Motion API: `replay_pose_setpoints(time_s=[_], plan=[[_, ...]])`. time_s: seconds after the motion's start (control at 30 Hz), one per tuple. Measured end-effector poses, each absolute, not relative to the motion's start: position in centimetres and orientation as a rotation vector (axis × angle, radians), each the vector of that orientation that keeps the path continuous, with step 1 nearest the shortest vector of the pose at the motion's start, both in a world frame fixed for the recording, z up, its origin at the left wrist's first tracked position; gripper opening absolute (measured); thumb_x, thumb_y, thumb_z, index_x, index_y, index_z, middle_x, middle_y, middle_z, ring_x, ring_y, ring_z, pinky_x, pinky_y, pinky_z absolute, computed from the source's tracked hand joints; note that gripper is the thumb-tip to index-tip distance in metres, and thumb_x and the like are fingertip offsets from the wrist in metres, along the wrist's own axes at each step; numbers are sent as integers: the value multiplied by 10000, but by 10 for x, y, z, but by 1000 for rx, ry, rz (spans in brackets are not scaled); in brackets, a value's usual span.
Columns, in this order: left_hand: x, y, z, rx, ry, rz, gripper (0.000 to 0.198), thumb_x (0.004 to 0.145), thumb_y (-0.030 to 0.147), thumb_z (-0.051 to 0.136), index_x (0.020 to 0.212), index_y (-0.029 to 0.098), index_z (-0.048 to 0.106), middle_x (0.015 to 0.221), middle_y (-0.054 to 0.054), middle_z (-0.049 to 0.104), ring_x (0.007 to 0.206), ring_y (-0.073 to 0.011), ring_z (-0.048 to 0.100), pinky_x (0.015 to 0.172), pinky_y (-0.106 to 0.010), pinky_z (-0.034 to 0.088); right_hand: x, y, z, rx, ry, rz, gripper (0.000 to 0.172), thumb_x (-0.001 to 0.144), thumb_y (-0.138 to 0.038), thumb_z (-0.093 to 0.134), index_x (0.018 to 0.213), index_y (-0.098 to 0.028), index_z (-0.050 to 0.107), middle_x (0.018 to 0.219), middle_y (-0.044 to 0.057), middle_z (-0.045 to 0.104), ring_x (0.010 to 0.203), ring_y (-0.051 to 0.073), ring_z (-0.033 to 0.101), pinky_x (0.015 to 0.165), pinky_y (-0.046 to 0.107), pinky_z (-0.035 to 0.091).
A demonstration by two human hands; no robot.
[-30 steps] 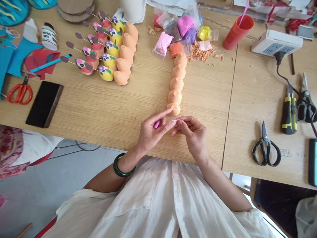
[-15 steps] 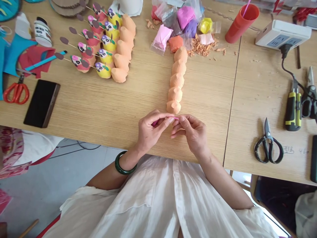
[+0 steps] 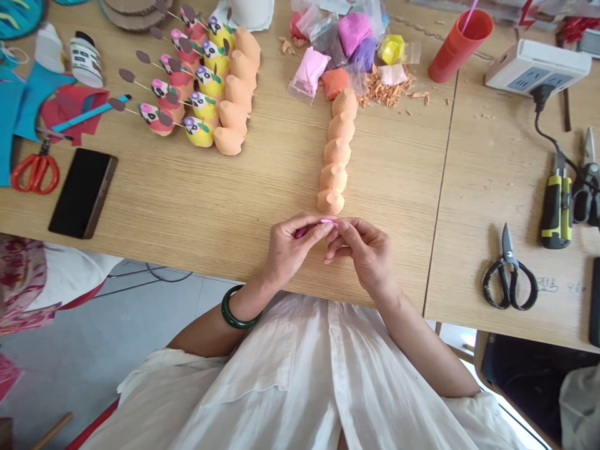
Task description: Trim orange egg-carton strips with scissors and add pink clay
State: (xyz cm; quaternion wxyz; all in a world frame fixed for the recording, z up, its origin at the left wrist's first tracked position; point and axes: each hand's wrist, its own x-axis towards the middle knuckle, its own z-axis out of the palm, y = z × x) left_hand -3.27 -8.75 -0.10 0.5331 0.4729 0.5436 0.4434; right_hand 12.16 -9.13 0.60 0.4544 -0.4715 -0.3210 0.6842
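My left hand [image 3: 294, 245] is closed, its thumb and forefinger pinching a thin piece of pink clay [image 3: 329, 222]. A darker magenta lump [image 3: 301, 232] shows between its fingers. My right hand [image 3: 368, 251] pinches the other end of the pink clay, thumb against forefinger, the fingertips of both hands nearly touching. Just beyond them, a row of peach clay shapes [image 3: 334, 178] runs away from me over the wooden table [image 3: 272, 187]. Bags of coloured clay [image 3: 354, 32] lie past the row's far end.
Decorated clay figures [image 3: 201, 105] stand at the upper left, thin sticks poking out. A phone [image 3: 82, 192] and red scissors [image 3: 35, 172] lie left. To the right are black scissors [image 3: 509, 275], a cutter [image 3: 557, 209], a power strip [image 3: 537, 67] and a red cup [image 3: 460, 47].
The pink clay between my fingertips shows more clearly, and my left hand has shifted slightly right. The whole view has moved a little.
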Motion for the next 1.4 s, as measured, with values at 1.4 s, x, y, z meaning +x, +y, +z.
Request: replay_pose_setpoints(time_s=[1.4], plan=[[-49,-48,7,668,1230,898,502,765,245,821,1244,139,713,807,12,665,505,-29,334,433,-208,468,145,-61,-15,-1218,-1037,1403,177,825,-378,846,804,-224,762,1106,65,723,1055,220,696,902,383,621]])
